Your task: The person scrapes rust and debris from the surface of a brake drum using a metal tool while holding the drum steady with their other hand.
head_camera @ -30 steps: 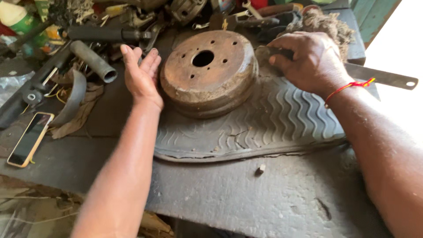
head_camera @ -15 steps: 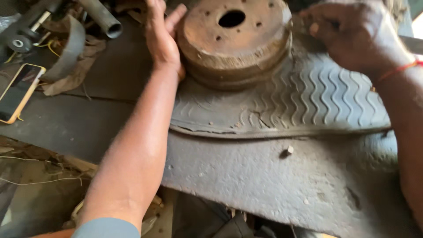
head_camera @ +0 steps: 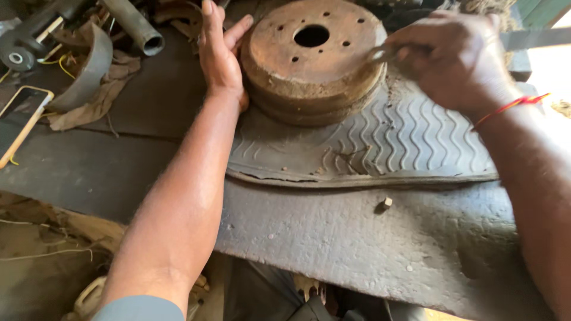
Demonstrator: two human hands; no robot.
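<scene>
Left hand (head_camera: 219, 56) flat against rusty drum (head_camera: 314, 56), grip wide; right hand (head_camera: 455, 59) pinching blurred metal tool (head_camera: 380, 53)

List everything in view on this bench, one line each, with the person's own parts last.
brake drum: one, rusty brown, on the tyre strip, top centre
tyre strip: one, grey, wavy tread, flat on the bench
bench top: one, dark grey
metal tool: one, grey, at the drum's right rim
pipe: one, grey, top left
brake shoe: one, curved, grey, left
phone: one, orange-edged, far left
small nut: one, below the strip
left hand: flat against the drum's left side
right hand: holding the tool, red wrist thread
</scene>
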